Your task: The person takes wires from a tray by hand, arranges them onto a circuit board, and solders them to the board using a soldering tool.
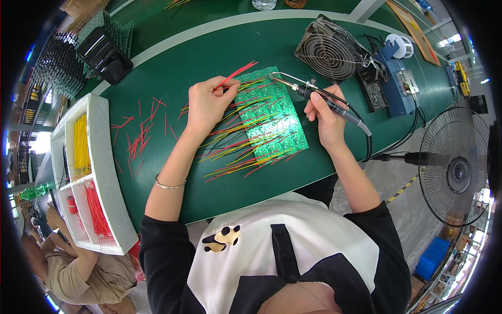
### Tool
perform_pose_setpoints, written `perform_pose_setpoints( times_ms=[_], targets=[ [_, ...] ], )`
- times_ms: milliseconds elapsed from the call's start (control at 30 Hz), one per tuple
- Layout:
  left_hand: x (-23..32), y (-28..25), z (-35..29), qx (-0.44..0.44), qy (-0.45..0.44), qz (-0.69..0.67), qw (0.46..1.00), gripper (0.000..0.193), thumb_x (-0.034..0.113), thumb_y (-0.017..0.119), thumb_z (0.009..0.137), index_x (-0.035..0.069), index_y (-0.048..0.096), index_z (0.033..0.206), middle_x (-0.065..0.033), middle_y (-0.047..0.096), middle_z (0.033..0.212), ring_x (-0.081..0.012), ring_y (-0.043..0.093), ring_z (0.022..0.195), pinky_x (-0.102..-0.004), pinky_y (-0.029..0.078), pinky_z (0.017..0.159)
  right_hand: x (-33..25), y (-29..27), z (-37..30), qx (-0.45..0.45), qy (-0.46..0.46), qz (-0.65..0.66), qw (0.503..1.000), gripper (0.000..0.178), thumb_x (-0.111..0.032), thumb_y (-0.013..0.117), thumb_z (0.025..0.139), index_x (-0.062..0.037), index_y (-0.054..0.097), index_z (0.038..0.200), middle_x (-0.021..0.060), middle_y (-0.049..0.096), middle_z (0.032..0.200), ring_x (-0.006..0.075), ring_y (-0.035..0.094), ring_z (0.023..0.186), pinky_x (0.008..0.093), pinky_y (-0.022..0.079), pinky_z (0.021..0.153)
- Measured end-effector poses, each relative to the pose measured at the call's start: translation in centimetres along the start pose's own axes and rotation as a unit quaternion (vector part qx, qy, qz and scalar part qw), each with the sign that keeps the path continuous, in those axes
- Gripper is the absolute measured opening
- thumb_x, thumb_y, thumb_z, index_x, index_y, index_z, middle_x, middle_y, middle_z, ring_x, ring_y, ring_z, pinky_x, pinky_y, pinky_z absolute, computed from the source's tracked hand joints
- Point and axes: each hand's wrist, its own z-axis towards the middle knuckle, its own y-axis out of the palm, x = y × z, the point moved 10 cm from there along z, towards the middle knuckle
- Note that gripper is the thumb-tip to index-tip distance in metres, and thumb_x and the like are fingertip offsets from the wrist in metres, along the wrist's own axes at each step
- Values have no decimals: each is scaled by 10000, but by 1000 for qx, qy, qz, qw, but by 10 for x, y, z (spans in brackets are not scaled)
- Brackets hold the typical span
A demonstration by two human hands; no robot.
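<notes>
A green circuit board panel (285, 123) lies on the table before me, with rows of red, yellow and black wires sticking out over its left side. My left hand (208, 102) pinches a few red wires (243, 70) at the panel's upper left corner. In my right hand (327, 119) is a soldering iron (307, 93), gripped like a pen. Its tip reaches the panel's top edge, where a thin metal tube running along the iron also ends. Whether tip and wire touch is too small to tell.
Loose red wires (140, 138) are scattered left of my arm, beside a white foam box (117, 204) of yellow and red wires. A square fan (330, 49) and a blue soldering unit (398, 86) stand at the back right. Another person (86, 261) sits at lower left.
</notes>
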Motion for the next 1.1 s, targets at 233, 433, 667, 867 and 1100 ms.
perform_pose_setpoints(
  times_ms=[233, 433, 667, 867, 1100],
  targets=[
    [1, 1, 0, -2, 4, 2, 1000, 125, 106, 663, 743, 27, 697, 833, 10, 337, 469, -56, 291, 462, -226, 297, 459, -5, -6, -1, 23, -18, 27, 999, 165, -107, 600, 855, -50, 447, 826, 107, 573, 639, 111, 485, 489, 225, 415, 488],
    [5, -1, -1, 0, -3, 22, 1000, 129, 110, 664, 749, 31, 697, 845, 3, 334, 470, -58, 284, 459, -232, 288, 452, -14, -20, -6, 64, -40, 48, 996, 165, -109, 601, 856, -46, 450, 835, 112, 580, 645, 116, 501, 503, 222, 415, 490],
    [2, 0, 0, 2, 24, 21, 1000, 135, 123, 671, 753, 18, 685, 837, -7, 345, 476, -69, 288, 462, -236, 296, 454, -18, -34, -16, 100, -51, 75, 991, 180, -107, 616, 847, -38, 449, 849, 121, 589, 649, 122, 513, 500, 226, 417, 485],
    [26, -4, -3, 2, 87, 37, 996, 163, 138, 565, 863, 4, 658, 865, -102, 532, 638, -177, 492, 542, -282, 407, 554, -28, -48, -25, 149, -74, 65, 984, 147, -116, 581, 873, -59, 455, 822, 90, 564, 637, 110, 481, 509, 243, 404, 514],
    [76, -39, -14, 129, 233, 201, 943, 192, 150, 497, 923, 29, 645, 936, -67, 504, 703, -158, 481, 601, -287, 387, 563, -30, -62, -28, 193, -87, 86, 973, 150, -117, 591, 868, -59, 459, 823, 83, 568, 632, 105, 482, 502, 240, 403, 502]
  ],
)
